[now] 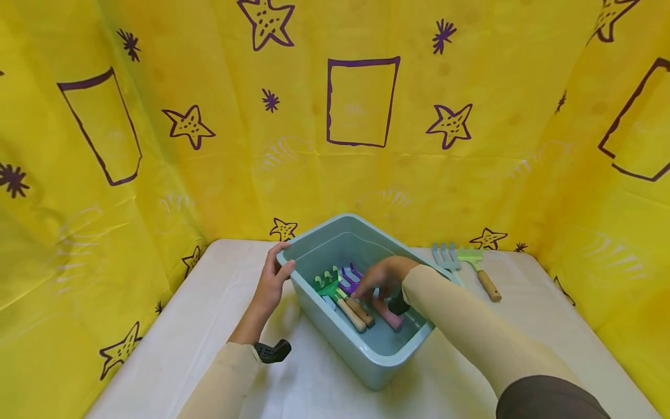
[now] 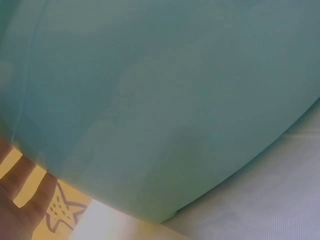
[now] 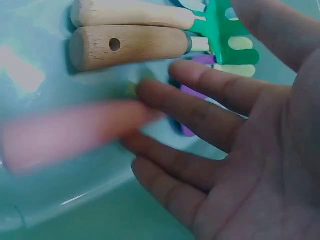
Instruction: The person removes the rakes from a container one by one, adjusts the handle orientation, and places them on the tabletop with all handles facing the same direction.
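Our left hand (image 1: 271, 280) grips the bin (image 1: 374, 376) by its corner; our right hand (image 1: 386, 274), fingers loosely extended, is by the pink handle (image 1: 389, 316) inside. We'd best brace the bin and work low, gently.

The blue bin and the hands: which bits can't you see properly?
Pink handle: blurred in the right wrist view.
Whether it joins the purple prongs: the right hand hides that in the head view.
Left hand: cut off by the left wrist view's edge.

Pink handle (image 1: 387, 317) inside blue-green bin (image 1: 377, 373)
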The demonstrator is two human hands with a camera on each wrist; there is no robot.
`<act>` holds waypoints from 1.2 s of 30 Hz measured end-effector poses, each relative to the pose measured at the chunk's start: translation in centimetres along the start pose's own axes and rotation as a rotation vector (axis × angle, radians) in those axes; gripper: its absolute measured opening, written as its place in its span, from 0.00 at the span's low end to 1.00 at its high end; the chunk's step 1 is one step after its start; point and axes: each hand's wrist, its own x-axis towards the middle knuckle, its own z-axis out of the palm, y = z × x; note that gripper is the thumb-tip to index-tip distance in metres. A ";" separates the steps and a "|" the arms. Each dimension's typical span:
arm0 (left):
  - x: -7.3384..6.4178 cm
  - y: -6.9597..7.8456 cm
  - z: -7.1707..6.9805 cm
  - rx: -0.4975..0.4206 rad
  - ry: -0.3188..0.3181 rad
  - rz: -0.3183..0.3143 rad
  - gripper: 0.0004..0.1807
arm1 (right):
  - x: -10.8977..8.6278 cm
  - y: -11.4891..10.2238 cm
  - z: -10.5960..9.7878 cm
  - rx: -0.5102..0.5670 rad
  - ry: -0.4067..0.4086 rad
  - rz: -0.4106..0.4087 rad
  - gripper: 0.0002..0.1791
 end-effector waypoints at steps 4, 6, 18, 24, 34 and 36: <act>-0.5 1.8 0.1 0.006 -0.014 -0.017 0.27 | 0.0 -0.2 0.0 -0.010 0.009 -0.017 0.23; -0.5 1.7 0.0 0.008 -0.012 -0.022 0.27 | -0.1 -0.3 0.0 -0.028 -0.005 -0.015 0.23; 0.3 -2.0 -0.2 0.001 0.030 -0.004 0.24 | -0.2 -0.5 0.4 -0.018 0.009 -0.051 0.21; 0.4 -1.9 -0.2 0.002 0.032 0.010 0.24 | -0.9 -0.5 0.0 -0.086 0.108 -0.111 0.18; 0.1 -0.2 -0.1 -0.010 -0.012 -0.005 0.25 | -2.1 -1.1 -0.5 -0.253 0.211 -0.219 0.27; -0.2 0.9 -0.1 -0.006 -0.023 -0.009 0.26 | -2.2 -1.3 -0.7 -0.276 0.263 -0.246 0.24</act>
